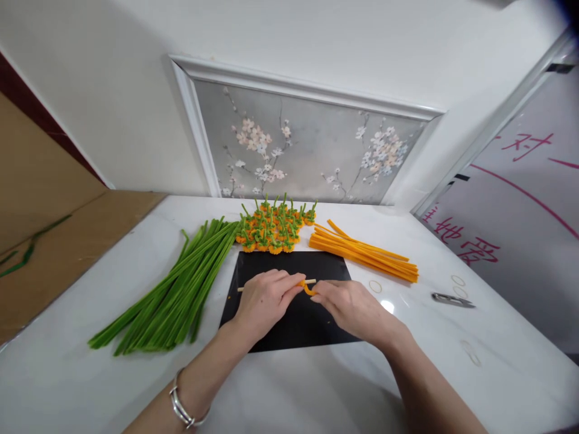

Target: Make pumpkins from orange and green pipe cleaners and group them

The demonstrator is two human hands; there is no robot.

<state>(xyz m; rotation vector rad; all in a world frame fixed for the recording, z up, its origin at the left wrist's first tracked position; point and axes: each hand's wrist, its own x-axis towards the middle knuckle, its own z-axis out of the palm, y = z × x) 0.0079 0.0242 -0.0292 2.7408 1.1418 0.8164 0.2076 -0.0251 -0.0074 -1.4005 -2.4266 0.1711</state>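
Note:
My left hand point(266, 298) is closed around a thin pale wooden stick point(310, 281), whose ends show on both sides of the fingers. An orange pipe cleaner point(309, 290) wraps round the stick near the left fingertips and curves across to my right hand point(355, 304). There the thumb and fingers pinch it; its far end is hidden in the hand. Both hands are above a black mat point(294, 331). Just behind the mat stands a cluster of small orange and green pipe-cleaner pieces point(274, 229) with upright green stems.
Green pipe cleaners point(176, 295) lie in a large bundle at left, orange pipe cleaners point(366, 250) at right. Thread snips point(453, 299) and thin rubber bands point(375, 286) rest on the white marbled table point(289, 398). Cardboard point(81, 235) borders the left side; a whiteboard point(511, 199) stands right.

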